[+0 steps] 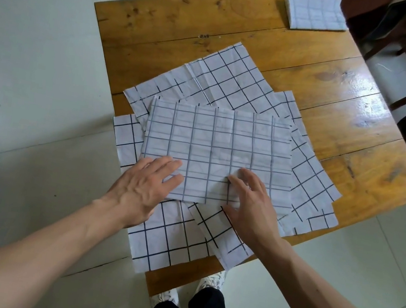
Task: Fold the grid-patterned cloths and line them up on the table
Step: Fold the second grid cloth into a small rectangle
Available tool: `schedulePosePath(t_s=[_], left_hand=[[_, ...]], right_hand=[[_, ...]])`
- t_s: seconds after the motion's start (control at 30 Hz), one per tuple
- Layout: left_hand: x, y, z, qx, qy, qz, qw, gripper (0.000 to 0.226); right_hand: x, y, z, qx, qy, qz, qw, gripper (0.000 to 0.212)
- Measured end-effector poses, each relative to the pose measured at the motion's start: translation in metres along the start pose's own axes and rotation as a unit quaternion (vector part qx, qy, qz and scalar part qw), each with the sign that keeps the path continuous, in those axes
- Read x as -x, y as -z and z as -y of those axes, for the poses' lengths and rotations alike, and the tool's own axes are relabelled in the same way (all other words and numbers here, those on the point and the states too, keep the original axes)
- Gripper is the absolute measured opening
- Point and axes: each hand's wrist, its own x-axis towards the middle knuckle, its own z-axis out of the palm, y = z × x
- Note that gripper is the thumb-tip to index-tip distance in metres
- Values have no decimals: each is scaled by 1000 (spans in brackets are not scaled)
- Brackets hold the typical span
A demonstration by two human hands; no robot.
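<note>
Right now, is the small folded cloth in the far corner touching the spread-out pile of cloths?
Apart. The head view shows bare wooden table between the small folded cloth in the far corner and the spread-out pile.

One head-worn camera looks steeply down, close above the wooden table (336,100).
</note>
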Motion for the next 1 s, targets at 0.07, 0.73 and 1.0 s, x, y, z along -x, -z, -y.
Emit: schedulePosePath(t_s=[0.07, 0.73, 1.0], left_hand=[[-1, -2, -1, -6, 0, -14, 1000, 89], [-19, 50, -57, 129, -29, -241, 961, 9], [-28, 39, -46, 226, -1, -188, 956, 23]], right_hand=[[1, -1, 0, -4, -5, 0, 1000, 70], [14, 24, 28, -17, 129, -85, 988, 29], [23, 40, -9, -92, 144, -141, 975, 10]])
